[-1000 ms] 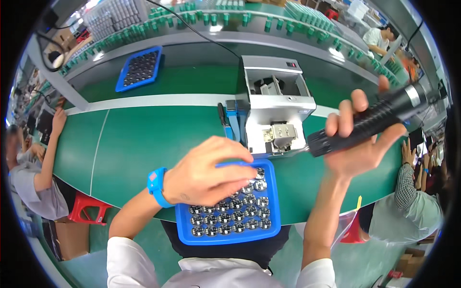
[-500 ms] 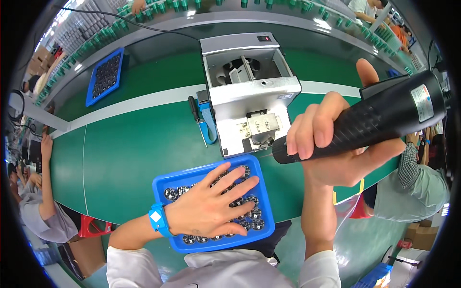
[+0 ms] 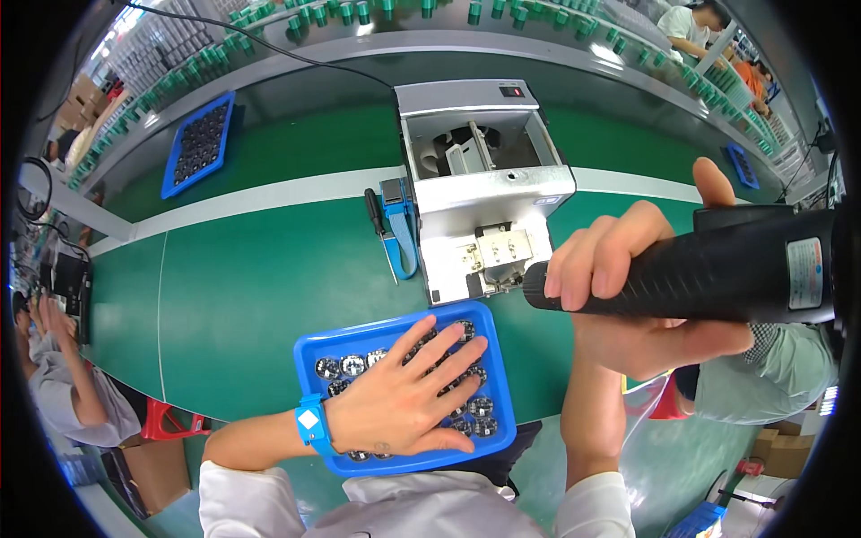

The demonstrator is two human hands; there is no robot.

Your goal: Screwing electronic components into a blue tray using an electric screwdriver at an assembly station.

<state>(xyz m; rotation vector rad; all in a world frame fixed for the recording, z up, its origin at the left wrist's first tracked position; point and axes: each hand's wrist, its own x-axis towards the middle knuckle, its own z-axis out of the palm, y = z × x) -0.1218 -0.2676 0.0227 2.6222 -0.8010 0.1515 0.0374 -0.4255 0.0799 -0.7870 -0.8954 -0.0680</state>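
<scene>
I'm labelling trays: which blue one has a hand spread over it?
The nearest blue tray, in front of the machine. The left hand covers part of it; no hand is over the far left tray or far right tray.

head-worn fisheye, up above the table's [image 3: 242, 291] near edge, pitched down and forward, reaching past the far edge. left hand [image 3: 399, 386] and right hand [image 3: 632, 339] close below (straight lines bow near the rim).

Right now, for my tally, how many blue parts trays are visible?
3: near tray under the left hand, second tray at upper left, third tray at upper right; others may be hidden.
</scene>
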